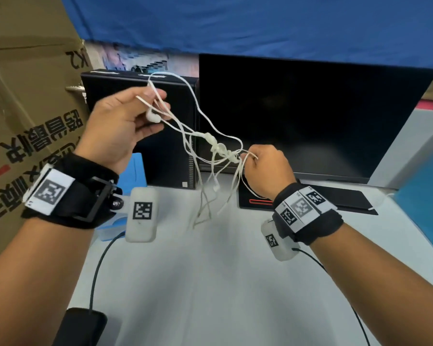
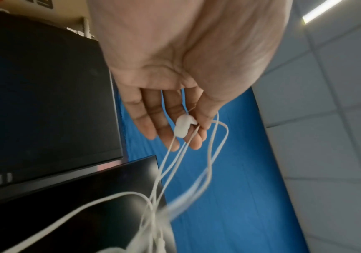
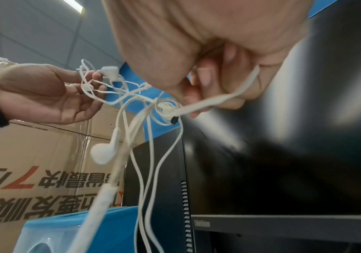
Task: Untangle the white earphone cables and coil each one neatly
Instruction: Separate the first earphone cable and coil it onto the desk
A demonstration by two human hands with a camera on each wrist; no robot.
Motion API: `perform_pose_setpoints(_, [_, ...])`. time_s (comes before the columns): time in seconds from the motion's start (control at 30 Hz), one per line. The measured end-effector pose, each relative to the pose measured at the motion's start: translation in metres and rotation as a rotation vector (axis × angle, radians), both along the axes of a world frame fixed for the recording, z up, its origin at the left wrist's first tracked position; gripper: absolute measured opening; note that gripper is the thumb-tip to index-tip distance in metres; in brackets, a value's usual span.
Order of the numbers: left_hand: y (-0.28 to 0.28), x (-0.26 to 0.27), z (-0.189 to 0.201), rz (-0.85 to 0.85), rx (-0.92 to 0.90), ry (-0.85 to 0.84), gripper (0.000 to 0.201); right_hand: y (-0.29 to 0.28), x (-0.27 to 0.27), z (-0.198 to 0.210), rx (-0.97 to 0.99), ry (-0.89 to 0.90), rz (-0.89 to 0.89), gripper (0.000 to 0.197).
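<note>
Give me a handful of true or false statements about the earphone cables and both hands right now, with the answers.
1. The white earphone cables are held up above the table. True.
2. The left hand hangs empty. False: its fingers hold an earbud and cable strands.
3. The right hand grips cable strands. True.
4. The cables are already coiled neatly. False: a knot sits between the hands.
5. The monitor shows a bright image. False: it is dark.
</note>
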State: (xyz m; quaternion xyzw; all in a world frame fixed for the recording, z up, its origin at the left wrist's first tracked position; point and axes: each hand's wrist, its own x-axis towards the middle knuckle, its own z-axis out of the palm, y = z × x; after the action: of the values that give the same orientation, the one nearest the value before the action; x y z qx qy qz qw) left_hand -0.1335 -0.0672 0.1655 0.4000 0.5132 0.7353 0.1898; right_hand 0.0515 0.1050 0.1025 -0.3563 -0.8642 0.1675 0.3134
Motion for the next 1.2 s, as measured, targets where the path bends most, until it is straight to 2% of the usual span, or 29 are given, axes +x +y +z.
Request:
perform_pose_setpoints(0.1, [0.005,0.000,-0.003,0.022,-0.064,0.033,0.020,0.000,0.000,0.000,-0.065,-0.101,0.067,0.034])
perform_pose_setpoints(0.27, [0.017,0.003,-0.016,0.015,-0.184,-0.017,0.018,-0.010,-0.001,0.007,-0.287,0.170,0.252,0.025])
perform_pose_setpoints(0.37, [0.022,0.008,-0.022,0.005,-0.213,-0.009,0.017,-0.015,0.000,0.009,-0.245,0.181,0.288,0.029])
perform_pose_setpoints(0.53, [0.024,0.008,-0.019,0.030,-0.261,0.088,0.019,-0.003,0.006,-0.007,-0.231,0.068,0.241,0.026])
perform_pose_setpoints(0.7, [0.021,-0.004,-0.013,0.117,-0.323,0.343,0.017,0.000,0.023,-0.024,-0.317,-0.177,0.158,0.034])
perform_pose_setpoints(0.8, [0.018,-0.013,-0.008,0.165,-0.356,0.477,0.016,-0.003,0.030,-0.031,-0.361,-0.233,0.141,0.036])
perform_pose_setpoints(1.03, [0.023,-0.004,0.003,0.121,-0.282,0.443,0.019,-0.007,0.032,-0.027,-0.392,-0.225,0.133,0.035])
perform_pose_setpoints(1.13, [0.022,-0.005,0.019,0.183,-0.215,0.422,0.019,-0.007,0.037,-0.020,-0.387,-0.179,0.107,0.042])
perform_pose_setpoints(1.2, [0.018,-0.010,0.028,0.229,-0.162,0.348,0.016,-0.006,0.040,-0.016,-0.367,-0.099,0.096,0.039])
